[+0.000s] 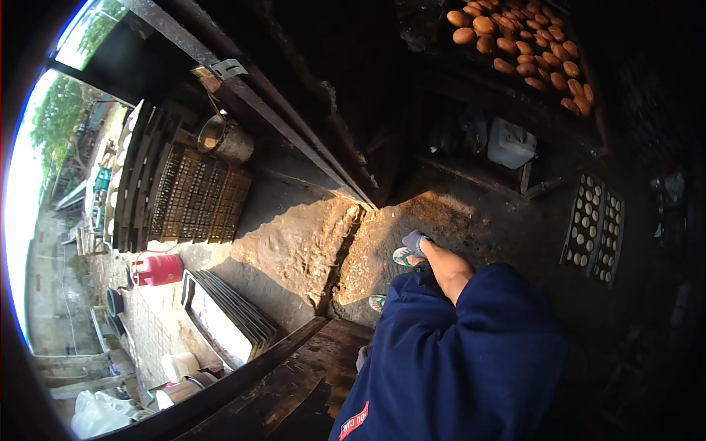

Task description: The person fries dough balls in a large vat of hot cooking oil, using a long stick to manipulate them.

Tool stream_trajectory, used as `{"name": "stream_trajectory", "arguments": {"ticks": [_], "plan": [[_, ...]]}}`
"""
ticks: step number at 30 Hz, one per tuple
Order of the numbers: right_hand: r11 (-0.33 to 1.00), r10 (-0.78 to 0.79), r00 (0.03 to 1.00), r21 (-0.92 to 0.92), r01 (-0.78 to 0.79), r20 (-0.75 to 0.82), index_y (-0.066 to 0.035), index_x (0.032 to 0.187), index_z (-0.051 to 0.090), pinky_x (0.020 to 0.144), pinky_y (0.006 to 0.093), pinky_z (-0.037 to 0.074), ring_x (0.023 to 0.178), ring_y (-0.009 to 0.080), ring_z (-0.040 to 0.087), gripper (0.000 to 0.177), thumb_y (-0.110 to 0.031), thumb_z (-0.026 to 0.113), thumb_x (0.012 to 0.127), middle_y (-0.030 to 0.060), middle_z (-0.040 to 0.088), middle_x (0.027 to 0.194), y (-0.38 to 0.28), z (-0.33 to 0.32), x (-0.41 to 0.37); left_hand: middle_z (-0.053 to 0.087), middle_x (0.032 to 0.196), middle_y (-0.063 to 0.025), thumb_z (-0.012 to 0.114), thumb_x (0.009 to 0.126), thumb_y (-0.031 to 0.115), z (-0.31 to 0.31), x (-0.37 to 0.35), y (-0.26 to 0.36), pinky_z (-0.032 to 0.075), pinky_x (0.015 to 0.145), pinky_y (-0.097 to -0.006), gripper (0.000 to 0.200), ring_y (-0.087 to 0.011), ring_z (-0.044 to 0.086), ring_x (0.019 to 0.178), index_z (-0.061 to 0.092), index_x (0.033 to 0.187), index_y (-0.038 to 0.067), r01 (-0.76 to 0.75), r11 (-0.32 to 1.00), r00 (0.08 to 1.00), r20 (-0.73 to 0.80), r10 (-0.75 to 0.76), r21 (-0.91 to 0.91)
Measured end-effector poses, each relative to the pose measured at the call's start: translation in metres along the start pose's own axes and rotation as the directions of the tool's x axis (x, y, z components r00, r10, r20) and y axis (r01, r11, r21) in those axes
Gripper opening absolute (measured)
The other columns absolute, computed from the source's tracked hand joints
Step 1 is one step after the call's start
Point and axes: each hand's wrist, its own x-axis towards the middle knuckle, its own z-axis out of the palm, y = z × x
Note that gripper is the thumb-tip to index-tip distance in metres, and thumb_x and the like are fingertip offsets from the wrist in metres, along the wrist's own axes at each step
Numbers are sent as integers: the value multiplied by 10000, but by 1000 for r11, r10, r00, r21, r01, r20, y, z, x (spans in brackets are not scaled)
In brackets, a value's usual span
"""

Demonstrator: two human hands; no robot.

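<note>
My right hand (416, 240) hangs low in front of me, covered by grey fabric that looks like a glove or a cloth. Its fingers cannot be made out, and no other thing shows in it. The bare forearm comes out of a dark blue sleeve. Below the hand are my feet in green-and-white flip-flops (403, 256). Of my left hand (362, 358) only a small grey patch seems to show at the edge of the blue shirt (456, 360), beside a dark wooden surface (323, 367). The shirt hides the rest.
Browned round buns (507, 45) fill a tray at upper right. Two dark trays of pale dough rounds (586, 213) lie at right. A white jerrycan (512, 143) stands under the rack. At left are stacked crates (198, 195), a red gas cylinder (158, 270) and stacked metal trays (228, 316).
</note>
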Motion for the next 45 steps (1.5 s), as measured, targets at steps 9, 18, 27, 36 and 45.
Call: {"name": "stream_trajectory", "arguments": {"ticks": [9,18,27,36,45], "plan": [[999,-31,999,-19,31,10,-50,992,686,816,367,537,1025,313,657,612,-410,833,519,160,683,1068,5,-9,-7,641,1138,-192,611,868,433,4,1,-2,449,936,-397,466,-351,590,1090,570,1210,120,-57,998,998,-8,57,17],[989,-117,993,-96,116,-4,-42,969,717,700,410,558,892,327,699,251,-203,663,784,175,707,963,-1,-27,-17,647,1127,-186,595,893,358,9,15,-5,473,907,-373,402,-316,603,1082,580,1193,92,-164,986,985,-56,162,-40],[-298,-176,909,860,-414,377,-103,1419,386,917,576,458,1283,381,400,685,-479,572,878,184,364,1427,-57,-155,-47,527,1222,-99,531,939,252,-51,12,103,532,832,-489,460,-331,582,1091,422,1371,139,76,323,997,72,-25,-943],[-94,-906,423,984,-152,-22,-147,1507,302,1061,475,342,1383,191,311,661,-465,494,960,90,332,1524,-191,-293,-100,155,1586,-146,609,914,371,-154,-49,310,308,1123,-424,847,-301,271,1426,130,1525,32,-457,335,810,-231,539,-824],[-364,-858,-268,150,919,-437,-87,1224,588,969,377,449,1077,253,598,362,-192,569,878,102,611,1170,-272,-367,-139,546,1313,-150,753,717,435,-213,-94,354,413,995,-466,651,-347,508,1192,611,1229,58,-816,483,153,-688,709,316]]}}
